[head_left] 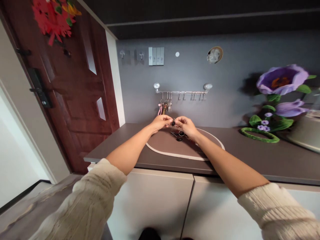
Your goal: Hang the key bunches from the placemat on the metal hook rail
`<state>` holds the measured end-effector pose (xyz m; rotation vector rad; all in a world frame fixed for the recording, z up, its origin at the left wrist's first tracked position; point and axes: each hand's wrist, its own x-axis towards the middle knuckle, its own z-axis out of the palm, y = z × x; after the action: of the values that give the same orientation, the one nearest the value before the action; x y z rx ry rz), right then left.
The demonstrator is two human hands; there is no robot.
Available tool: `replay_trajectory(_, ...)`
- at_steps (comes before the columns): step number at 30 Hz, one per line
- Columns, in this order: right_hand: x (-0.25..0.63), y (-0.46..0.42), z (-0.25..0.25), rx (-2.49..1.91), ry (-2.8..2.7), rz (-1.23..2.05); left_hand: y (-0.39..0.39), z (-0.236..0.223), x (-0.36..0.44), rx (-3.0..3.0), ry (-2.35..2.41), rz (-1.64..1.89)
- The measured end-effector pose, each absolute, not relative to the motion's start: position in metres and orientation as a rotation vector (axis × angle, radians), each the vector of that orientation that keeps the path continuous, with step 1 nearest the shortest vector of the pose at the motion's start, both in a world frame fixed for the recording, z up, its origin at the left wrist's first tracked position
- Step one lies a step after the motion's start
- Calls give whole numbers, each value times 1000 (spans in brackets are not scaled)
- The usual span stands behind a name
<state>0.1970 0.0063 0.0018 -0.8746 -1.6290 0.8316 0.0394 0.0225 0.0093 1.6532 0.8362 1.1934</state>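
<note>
Brown, with a pale border, the mat (162, 143) lies on the dark counter (117, 148), and right above it both hands are at work! Left hand (160, 123) at the mat's back edge: thumb and forefinger pinched together on a small black piece (173, 123). Right hand (187, 126) meets it over the mat, fingers pinched too, closed on that same piece from the other side, and the two sets of fingertips are almost together.

Just below, within the mat's outline, look at the ring (181, 133) and a dark oval (179, 139), close beside each other; whether they lie on the mat or hang, I can't tell. Too small to read any finer!

Up behind the mat runs the rail (186, 92), fixed to the grey wall (140, 100), with a bunch of keys (169, 106) on its hooks and a pink tag (160, 109) beside them. Well right of the mat, a purple flower (282, 81) towers over a green loop (260, 136). Well left of the mat, it's the red-brown door (75, 100).
</note>
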Motion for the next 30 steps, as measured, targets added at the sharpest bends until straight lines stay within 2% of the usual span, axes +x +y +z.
replay_trajectory(9,205,17,10,-883,-1595,647,27,10,44,1844,1169,1382)
replay_trajectory(22,182,50,84,-858,-1274,961,22,11,41,2419,1580,1233)
replay_trajectory(30,167,79,97,-949,-1184,993,16,15,41,2449,1738,1145)
